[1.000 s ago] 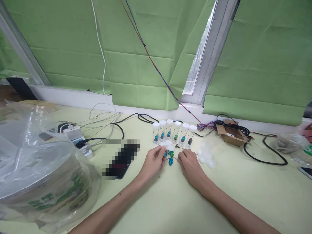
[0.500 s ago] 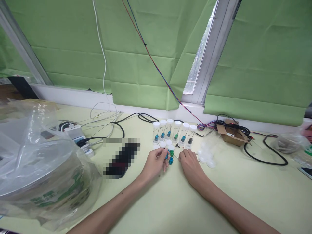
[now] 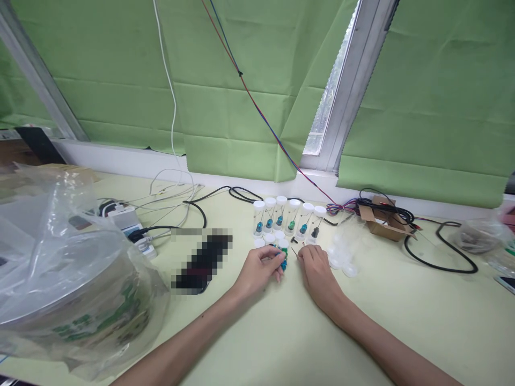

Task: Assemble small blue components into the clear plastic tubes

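Note:
My left hand [image 3: 261, 268] is closed at the fingertips beside a small cluster of blue and green needle hubs [image 3: 284, 261]. Its fingers hide what they hold, if anything. My right hand [image 3: 314, 268] pinches a thin metal needle [image 3: 295, 252], whose end sticks out to the left towards the hubs. Behind both hands stand several clear vials [image 3: 292, 219] with white caps, each with a bent needle on a blue, green or black hub inside. Lower white caps [image 3: 278, 236] sit in front of them, partly hidden by my left hand. A small black piece [image 3: 294, 240] lies between the hands.
Loose white caps [image 3: 349, 269] and clear plastic lie right of my right hand. A pixelated dark object [image 3: 205, 262] is on the left, with a bagged tub [image 3: 100, 300] beyond it. A power strip [image 3: 140, 241], black cables and a small cardboard box [image 3: 382, 228] are farther back.
My left hand's thumb and fingers have shifted slightly right, covering more of the blue and green hubs. The needle in my right hand has tilted, its free end now pointing further up.

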Action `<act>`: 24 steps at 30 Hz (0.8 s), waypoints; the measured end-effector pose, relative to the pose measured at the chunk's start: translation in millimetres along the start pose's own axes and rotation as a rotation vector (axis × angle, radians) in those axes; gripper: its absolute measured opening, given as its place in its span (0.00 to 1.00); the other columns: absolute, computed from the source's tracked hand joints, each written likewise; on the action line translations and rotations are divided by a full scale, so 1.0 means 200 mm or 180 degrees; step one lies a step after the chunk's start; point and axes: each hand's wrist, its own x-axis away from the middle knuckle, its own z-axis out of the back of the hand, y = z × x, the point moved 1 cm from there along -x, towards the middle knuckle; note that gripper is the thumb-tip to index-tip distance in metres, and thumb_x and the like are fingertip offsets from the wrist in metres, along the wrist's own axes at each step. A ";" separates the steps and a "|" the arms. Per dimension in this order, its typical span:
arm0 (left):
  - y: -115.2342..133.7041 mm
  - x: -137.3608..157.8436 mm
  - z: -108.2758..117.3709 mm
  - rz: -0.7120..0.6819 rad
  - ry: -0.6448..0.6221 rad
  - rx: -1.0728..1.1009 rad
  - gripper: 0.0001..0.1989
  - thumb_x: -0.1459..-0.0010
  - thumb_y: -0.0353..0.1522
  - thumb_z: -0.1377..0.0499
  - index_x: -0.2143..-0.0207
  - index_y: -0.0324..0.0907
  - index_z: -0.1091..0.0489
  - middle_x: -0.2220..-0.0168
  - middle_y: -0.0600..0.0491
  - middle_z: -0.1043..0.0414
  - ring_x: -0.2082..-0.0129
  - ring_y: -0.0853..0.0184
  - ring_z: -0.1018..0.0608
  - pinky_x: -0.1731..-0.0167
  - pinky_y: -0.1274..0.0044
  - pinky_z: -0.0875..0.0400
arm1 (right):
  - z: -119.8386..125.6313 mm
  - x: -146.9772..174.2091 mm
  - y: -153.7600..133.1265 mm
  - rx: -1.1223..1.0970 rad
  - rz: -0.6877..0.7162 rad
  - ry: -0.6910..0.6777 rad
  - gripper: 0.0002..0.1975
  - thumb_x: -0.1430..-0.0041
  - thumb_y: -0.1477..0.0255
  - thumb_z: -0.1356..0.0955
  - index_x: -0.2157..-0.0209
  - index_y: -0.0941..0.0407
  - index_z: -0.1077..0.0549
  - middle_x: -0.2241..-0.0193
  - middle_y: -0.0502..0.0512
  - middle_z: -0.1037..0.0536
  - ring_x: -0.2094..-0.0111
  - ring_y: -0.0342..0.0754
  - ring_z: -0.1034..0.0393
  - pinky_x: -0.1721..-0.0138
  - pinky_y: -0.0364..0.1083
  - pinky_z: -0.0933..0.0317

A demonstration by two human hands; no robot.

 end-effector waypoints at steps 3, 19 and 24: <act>-0.02 0.00 0.00 0.0032 -0.0003 -0.0057 0.15 0.51 0.39 0.34 0.67 0.38 0.29 0.78 0.54 0.29 0.81 0.70 0.27 0.76 0.76 0.32 | 0.00 0.00 0.00 -0.0216 -0.0031 0.0128 0.09 0.35 0.81 0.43 0.67 0.55 0.38 0.69 0.56 0.32 0.66 0.52 0.39 0.64 0.49 0.44; -0.02 0.01 0.00 0.0151 -0.0003 -0.0295 0.11 0.47 0.34 0.38 0.63 0.37 0.30 0.78 0.53 0.26 0.79 0.69 0.25 0.72 0.76 0.30 | 0.08 0.00 -0.03 -0.1874 -0.1214 0.0558 0.08 0.32 0.68 0.41 0.65 0.55 0.36 0.70 0.52 0.28 0.69 0.47 0.32 0.67 0.45 0.39; -0.02 0.01 -0.01 0.0141 0.0043 -0.0340 0.11 0.47 0.34 0.38 0.63 0.37 0.30 0.79 0.54 0.28 0.81 0.70 0.28 0.75 0.77 0.32 | 0.10 0.01 -0.05 -0.1891 -0.1116 0.0630 0.07 0.32 0.69 0.39 0.65 0.55 0.34 0.71 0.51 0.28 0.69 0.46 0.32 0.67 0.44 0.38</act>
